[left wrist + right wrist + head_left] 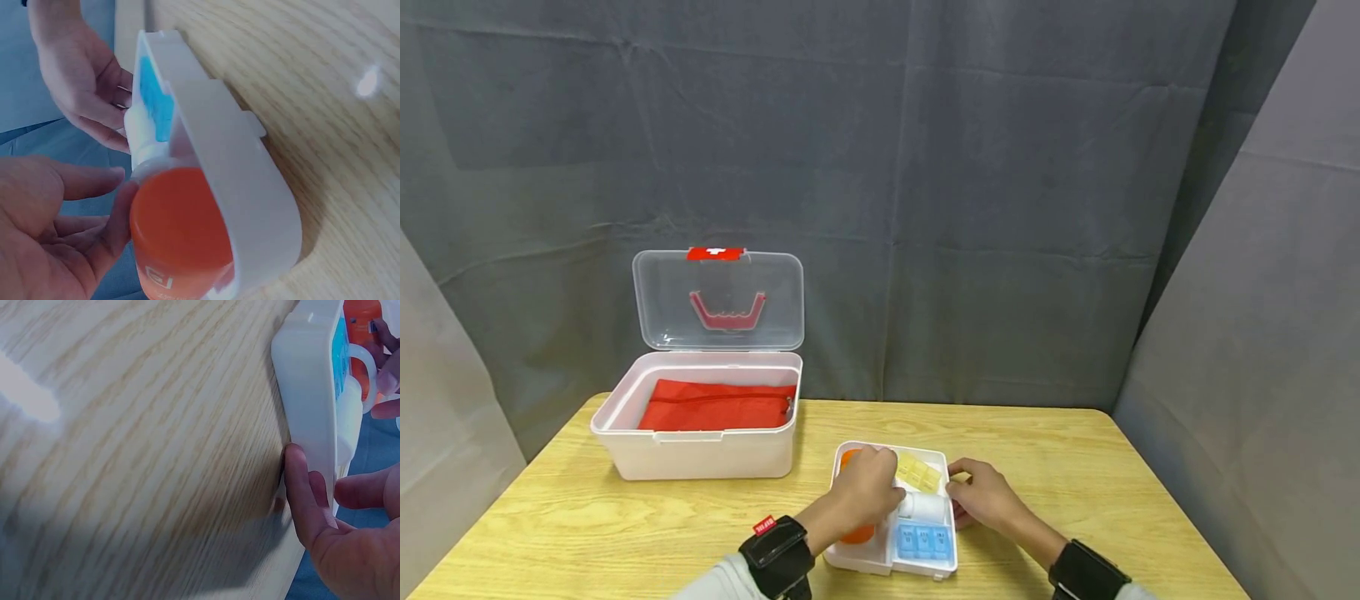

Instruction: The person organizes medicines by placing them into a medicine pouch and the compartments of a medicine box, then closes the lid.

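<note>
A white divided case (887,560) lies open on the table. An orange bottle (178,225) sits in its left half. The right half has a yellow pill organizer (917,472), a white bottle (922,506) and a blue pill box (923,542). My left hand (867,485) is over the left half, its fingers beside the orange bottle; in the left wrist view thumb and forefinger are slightly apart. A white loop (372,384) shows near these fingers. My right hand (987,497) grips the case's right side wall, thumb at the rim and fingers against the outer face.
A white box (700,457) stands at the back left of the wooden table (1037,450), its clear lid (722,283) raised. Inside it lies a red zip pouch (715,407). Grey cloth (1000,208) hangs behind the table.
</note>
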### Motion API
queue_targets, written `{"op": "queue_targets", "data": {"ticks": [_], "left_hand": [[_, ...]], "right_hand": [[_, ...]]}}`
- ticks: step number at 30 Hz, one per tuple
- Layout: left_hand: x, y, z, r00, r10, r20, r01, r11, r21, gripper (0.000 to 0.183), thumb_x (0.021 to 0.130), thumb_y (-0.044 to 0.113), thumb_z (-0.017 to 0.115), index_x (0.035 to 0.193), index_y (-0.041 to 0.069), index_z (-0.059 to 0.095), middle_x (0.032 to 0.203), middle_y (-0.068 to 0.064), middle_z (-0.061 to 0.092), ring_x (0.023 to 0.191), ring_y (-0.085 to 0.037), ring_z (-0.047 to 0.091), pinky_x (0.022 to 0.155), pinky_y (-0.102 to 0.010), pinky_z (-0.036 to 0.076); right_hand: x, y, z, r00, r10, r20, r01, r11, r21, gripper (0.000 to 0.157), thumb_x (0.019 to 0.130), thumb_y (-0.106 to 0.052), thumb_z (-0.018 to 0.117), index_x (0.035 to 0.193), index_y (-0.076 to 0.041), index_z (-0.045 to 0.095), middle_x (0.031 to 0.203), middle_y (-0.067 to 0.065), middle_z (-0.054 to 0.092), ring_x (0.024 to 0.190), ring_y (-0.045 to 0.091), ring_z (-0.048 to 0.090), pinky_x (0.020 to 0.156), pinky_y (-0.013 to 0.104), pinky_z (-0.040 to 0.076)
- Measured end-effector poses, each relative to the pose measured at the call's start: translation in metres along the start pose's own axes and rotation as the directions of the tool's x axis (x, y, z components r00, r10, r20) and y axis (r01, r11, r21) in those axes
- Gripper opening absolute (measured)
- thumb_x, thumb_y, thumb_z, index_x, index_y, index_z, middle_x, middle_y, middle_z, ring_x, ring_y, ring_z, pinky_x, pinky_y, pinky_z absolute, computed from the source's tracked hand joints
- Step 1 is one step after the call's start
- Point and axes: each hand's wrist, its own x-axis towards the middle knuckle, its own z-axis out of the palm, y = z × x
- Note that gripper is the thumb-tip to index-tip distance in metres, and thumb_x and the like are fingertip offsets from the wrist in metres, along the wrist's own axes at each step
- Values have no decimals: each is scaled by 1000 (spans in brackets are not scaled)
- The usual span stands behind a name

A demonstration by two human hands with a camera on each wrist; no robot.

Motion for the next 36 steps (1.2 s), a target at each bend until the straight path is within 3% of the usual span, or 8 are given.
{"op": "queue_targets", "data": {"ticks": [4, 9, 14, 22, 32, 36], "left_hand": [[2, 1, 5, 1000, 15, 0, -15, 999, 46, 31, 77, 12, 85, 65, 9, 57, 57, 4, 43, 52, -9, 40, 46, -21, 36], [5, -1, 10, 1000, 25, -8, -24, 999, 39, 33, 74, 3, 80, 60, 11, 52, 55, 6, 39, 49, -9, 36, 42, -20, 31], [9, -3, 12, 999, -50, 19, 51, 999, -17, 29, 73, 0, 77, 59, 9, 53, 55, 3, 39, 49, -11, 39, 41, -20, 30], [10, -6, 11, 991, -131, 37, 134, 987, -85, 28, 71, 1, 80, 57, 8, 57, 53, -2, 48, 50, -15, 48, 41, -21, 37], [8, -8, 10, 992, -119, 31, 122, 988, -99, 30, 69, 2, 78, 52, 10, 55, 42, 3, 45, 35, -11, 46, 35, -18, 33], [8, -9, 9, 994, -108, 14, 109, 990, -84, 31, 69, 3, 78, 50, 11, 54, 42, 4, 44, 42, -12, 46, 39, -20, 34]], "right_hand": [[0, 1, 0, 1000, -22, 5, 22, 1000, -7, 34, 96, -5, 55, 127, 11, 58, 75, 14, 66, 61, 24, 69, 57, 42, 62], [-1, 2, -1, 999, -33, 2, 33, 999, -5, 35, 96, -5, 55, 127, 11, 58, 75, 13, 66, 60, 24, 69, 56, 42, 62], [-2, 1, -1, 999, -40, 4, 40, 999, -8, 35, 96, -5, 54, 126, 12, 58, 74, 13, 67, 60, 25, 70, 56, 40, 62], [-3, 2, 1, 999, -51, -6, 51, 999, -18, 36, 96, -4, 53, 128, 13, 58, 74, 12, 67, 60, 25, 70, 55, 40, 62], [-6, 3, 3, 997, -60, -42, 59, 998, -27, 40, 96, -5, 55, 130, 14, 58, 72, 10, 69, 58, 22, 70, 55, 39, 62], [-8, 2, 2, 995, -79, -66, 76, 996, -42, 39, 96, -6, 56, 130, 13, 59, 70, 9, 68, 56, 24, 70, 53, 38, 61]]}}
